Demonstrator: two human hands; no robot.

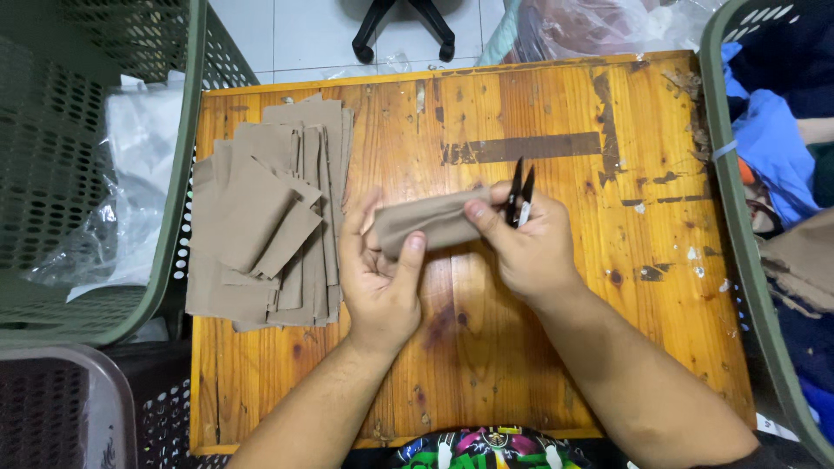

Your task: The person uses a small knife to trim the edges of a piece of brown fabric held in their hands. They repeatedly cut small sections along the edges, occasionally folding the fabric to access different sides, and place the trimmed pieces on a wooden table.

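Both of my hands hold one small folded piece of tan fabric (430,221) just above the middle of a worn wooden table (539,113). My left hand (378,278) grips its left end, thumb pressed on top. My right hand (521,243) pinches its right end and also holds a pair of small black thread snips (519,195), blades pointing away from me. A stack of several similar tan fabric pieces (269,217) lies on the table's left part, close to my left hand.
A green perforated basket (95,174) with clear plastic in it stands left of the table. Another green basket (738,208) holding blue and tan cloth stands at the right. A grey basket (52,408) sits bottom left. Office chair legs (404,26) show beyond the far edge.
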